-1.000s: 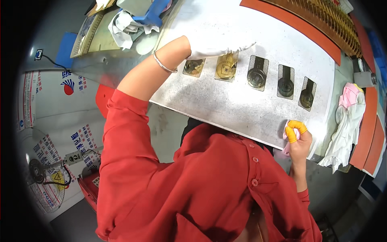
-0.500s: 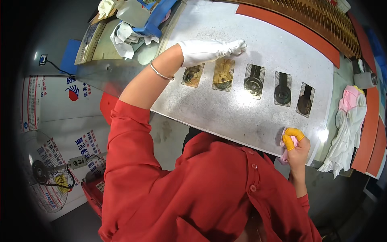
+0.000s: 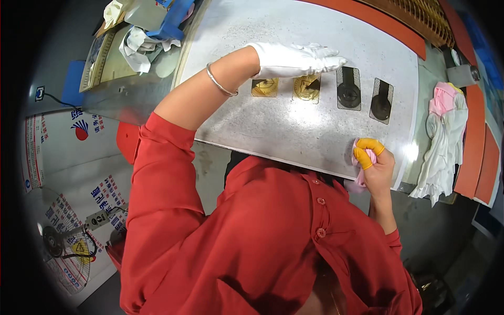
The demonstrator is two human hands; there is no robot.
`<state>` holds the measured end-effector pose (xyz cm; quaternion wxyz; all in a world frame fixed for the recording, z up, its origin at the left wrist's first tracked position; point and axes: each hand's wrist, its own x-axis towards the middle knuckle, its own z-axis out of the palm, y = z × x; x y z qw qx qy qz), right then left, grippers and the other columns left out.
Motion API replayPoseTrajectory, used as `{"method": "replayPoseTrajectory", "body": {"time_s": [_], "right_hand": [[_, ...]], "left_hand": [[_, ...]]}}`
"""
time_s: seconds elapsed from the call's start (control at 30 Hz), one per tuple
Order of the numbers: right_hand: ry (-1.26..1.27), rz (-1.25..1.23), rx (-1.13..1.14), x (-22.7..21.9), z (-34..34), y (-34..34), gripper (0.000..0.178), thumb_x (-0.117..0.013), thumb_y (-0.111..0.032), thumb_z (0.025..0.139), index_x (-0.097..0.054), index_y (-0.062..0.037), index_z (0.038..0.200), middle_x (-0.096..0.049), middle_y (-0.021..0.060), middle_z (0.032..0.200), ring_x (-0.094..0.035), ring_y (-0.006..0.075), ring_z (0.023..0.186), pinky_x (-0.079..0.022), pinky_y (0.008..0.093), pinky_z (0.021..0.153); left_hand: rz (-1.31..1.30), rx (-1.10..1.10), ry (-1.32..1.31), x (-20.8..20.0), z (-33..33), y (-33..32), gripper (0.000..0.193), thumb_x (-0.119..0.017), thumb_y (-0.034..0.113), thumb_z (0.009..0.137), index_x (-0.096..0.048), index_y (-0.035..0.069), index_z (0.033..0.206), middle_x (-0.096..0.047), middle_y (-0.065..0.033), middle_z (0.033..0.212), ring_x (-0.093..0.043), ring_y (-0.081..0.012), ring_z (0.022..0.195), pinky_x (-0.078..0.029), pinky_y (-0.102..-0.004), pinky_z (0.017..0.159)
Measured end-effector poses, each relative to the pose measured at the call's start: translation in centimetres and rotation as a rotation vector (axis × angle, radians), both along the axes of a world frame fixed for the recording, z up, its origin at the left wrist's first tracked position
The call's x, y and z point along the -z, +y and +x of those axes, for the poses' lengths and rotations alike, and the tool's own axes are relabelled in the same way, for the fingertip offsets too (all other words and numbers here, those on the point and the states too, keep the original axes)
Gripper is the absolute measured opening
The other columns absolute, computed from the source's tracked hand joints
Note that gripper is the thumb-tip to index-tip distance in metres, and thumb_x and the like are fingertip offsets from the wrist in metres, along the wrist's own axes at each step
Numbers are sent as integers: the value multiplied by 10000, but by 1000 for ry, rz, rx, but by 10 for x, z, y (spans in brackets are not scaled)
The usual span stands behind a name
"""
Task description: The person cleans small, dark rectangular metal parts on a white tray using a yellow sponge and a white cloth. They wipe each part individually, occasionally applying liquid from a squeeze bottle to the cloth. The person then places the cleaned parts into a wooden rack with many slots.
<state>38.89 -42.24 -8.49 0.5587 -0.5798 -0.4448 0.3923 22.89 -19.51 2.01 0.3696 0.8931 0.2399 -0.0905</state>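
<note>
My left hand point(image 3: 299, 60), in a white glove, reaches across the white work surface point(image 3: 252, 126) with its fingers stretched out to the right. It covers the upper parts of two thin rectangular metal pieces, a gold-looking one point(image 3: 265, 88) and another point(image 3: 306, 89) with a round design. To the right lie two darker pieces, one point(image 3: 348, 94) by my fingertips and one point(image 3: 381, 102) farther right, with lattice edges and a round disc. Near the front edge, my right hand point(image 3: 375, 163), with yellow finger cots, is closed around a pink cloth point(image 3: 358, 181).
White gloves with a pink cuff point(image 3: 446, 126) lie at the right edge. A slatted brown rack point(image 3: 409, 16) and an orange strip point(image 3: 378, 21) line the far side. At far left stand a blue bin point(image 3: 176, 18) and crumpled white cloth point(image 3: 139, 50). A fan point(image 3: 58, 241) stands lower left.
My left hand has swept right and nearer over the row, now covering parts of the pieces; the leftmost piece is hidden. My right hand still grips the pink cloth. The whole view has shifted.
</note>
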Motion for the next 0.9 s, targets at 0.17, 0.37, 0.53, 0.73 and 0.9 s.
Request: {"method": "replayPoseTrajectory", "body": {"time_s": [0.17, 0.37, 0.53, 0.73, 0.9], "right_hand": [[69, 10, 2, 5, 0, -2, 69, -590, 43, 797, -589, 27, 864, -593, 62, 732, -536, 94, 604, -433, 219, 548], [77, 17, -21, 2, 0, 0, 66, -593, 39, 798, -592, 25, 862, -596, 55, 722, -539, 90, 610, -432, 217, 552], [53, 14, -24, 2, 1, 0, 56, -595, 39, 794, -596, 25, 849, -597, 55, 720, -540, 86, 611, -431, 216, 555], [-24, 29, -20, 3, -1, -1, 64, -603, 35, 787, -600, 21, 850, -598, 46, 721, -539, 82, 614, -435, 213, 563], [73, -95, -41, -7, 0, -3, 64, -601, 11, 797, -595, 13, 860, -583, 19, 718, -515, 64, 614, -420, 199, 553]], "left_hand": [[-88, -25, 29, -6, 7, -1, 476, -393, 347, 898, -436, 50, 1267, -441, -154, 1297, -432, -275, 1169, -338, -324, 991], [-39, 25, -204, 28, 12, 8, 487, -415, 397, 908, -435, 98, 1292, -431, -125, 1312, -428, -249, 1185, -329, -341, 1009], [173, -2, -175, 24, 28, -3, 444, -423, 372, 911, -482, 93, 1251, -481, -120, 1267, -478, -248, 1119, -363, -348, 977], [-138, -90, -274, 39, 22, 4, 465, -474, 373, 894, -473, 87, 1261, -466, -116, 1289, -476, -220, 1119, -369, -326, 970], [-135, -91, -203, 25, 19, 1, 536, -461, 415, 892, -432, 52, 1286, -431, -133, 1318, -428, -218, 1174, -331, -315, 996]]}}
